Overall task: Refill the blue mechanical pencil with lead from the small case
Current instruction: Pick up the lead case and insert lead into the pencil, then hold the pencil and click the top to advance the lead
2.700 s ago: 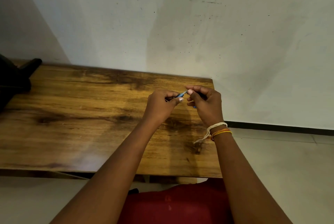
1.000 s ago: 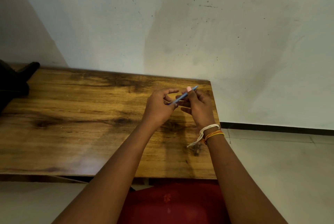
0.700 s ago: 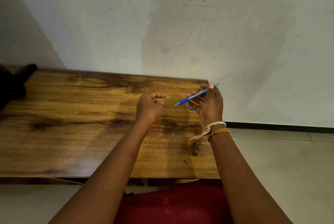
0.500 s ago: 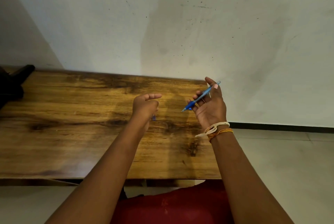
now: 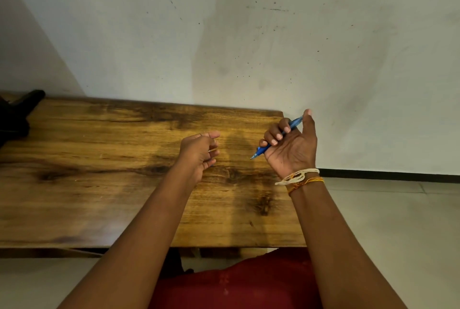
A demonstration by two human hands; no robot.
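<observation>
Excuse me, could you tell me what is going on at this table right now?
A person sits at a wooden table, working on a blue mechanical pencil. The right hand grips the pencil in a fist, tip pointing down and left, thumb up by its top end. The left hand is half curled above the table and may be pinching something thin; it is too small to tell. No lead case is visible.
</observation>
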